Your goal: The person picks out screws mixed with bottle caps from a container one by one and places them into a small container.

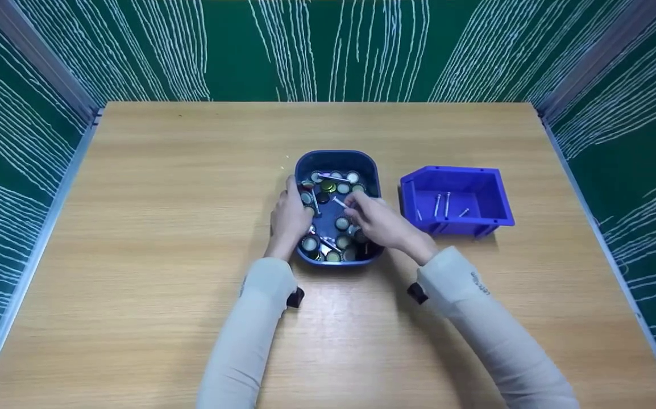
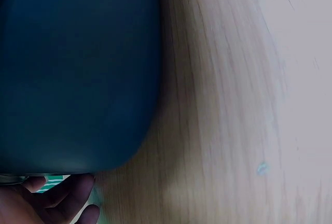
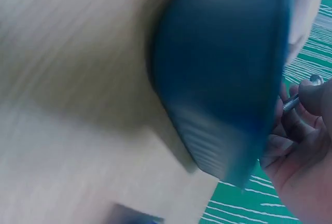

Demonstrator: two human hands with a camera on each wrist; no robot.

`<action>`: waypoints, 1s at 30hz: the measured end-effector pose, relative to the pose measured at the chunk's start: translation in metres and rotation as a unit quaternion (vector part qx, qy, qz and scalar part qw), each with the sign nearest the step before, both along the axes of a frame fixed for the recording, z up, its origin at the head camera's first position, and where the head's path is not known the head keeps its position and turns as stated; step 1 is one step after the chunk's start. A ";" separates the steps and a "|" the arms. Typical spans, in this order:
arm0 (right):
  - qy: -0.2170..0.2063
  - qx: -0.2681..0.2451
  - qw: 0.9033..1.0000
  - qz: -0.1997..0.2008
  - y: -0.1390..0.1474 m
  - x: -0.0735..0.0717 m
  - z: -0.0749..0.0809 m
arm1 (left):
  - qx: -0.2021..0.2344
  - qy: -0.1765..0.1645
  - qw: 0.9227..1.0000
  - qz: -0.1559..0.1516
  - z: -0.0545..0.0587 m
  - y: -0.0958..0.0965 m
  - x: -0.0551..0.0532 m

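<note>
Screw (image 1: 339,202) — pinched in the right hand (image 1: 382,222), over the dark blue tub (image 1: 336,159), which holds bottle caps (image 1: 342,223) and other screws (image 1: 316,203). The left hand (image 1: 293,216) grips the tub's left rim. On the counter (image 1: 163,227), just to its right, a blue bin (image 1: 480,196) holds several loose screws (image 1: 447,204).

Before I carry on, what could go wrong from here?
The bolt is only pinched by the right hand, so it might slip back among the bottle caps.

Other bolts lie mixed with those caps, so reaching for one could drag a cap along.

The left hand holds the side of the dark blue container; a hard pull there might shift or tip it.
</note>
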State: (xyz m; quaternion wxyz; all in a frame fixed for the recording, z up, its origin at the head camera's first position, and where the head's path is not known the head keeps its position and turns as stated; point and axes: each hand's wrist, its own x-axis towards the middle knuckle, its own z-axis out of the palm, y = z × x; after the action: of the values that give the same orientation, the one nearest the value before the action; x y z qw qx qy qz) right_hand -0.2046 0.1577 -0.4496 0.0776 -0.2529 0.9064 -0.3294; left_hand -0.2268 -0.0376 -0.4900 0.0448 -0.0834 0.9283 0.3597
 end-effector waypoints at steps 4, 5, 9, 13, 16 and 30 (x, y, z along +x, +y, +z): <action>0.017 0.001 1.000 -0.009 0.010 -0.002 0.011 | 0.001 0.003 1.000 0.000 0.000 0.000 -0.001; 0.024 0.006 1.000 -0.014 0.013 -0.003 0.014 | 0.000 0.003 1.000 -0.001 0.000 0.000 -0.001; 0.049 0.013 0.998 -0.023 0.025 -0.006 0.021 | 0.000 0.005 1.000 -0.001 0.000 0.000 -0.001; 0.076 0.034 0.996 -0.021 0.037 -0.008 0.026 | 0.003 0.004 1.000 -0.002 -0.001 -0.001 -0.001; 0.088 0.054 0.994 -0.018 0.047 -0.009 0.028 | 0.003 0.002 1.000 -0.003 -0.001 -0.001 0.000; 0.035 0.107 0.991 -0.069 0.096 -0.016 0.042 | 0.003 -0.001 1.000 0.000 0.001 0.000 -0.001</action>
State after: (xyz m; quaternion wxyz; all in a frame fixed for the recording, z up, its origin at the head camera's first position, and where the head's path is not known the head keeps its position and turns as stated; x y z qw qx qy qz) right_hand -0.2209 0.2536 -0.4074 0.0498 -0.1910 0.9539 -0.2260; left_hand -0.2273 -0.0374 -0.4892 0.0465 -0.0833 0.9271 0.3623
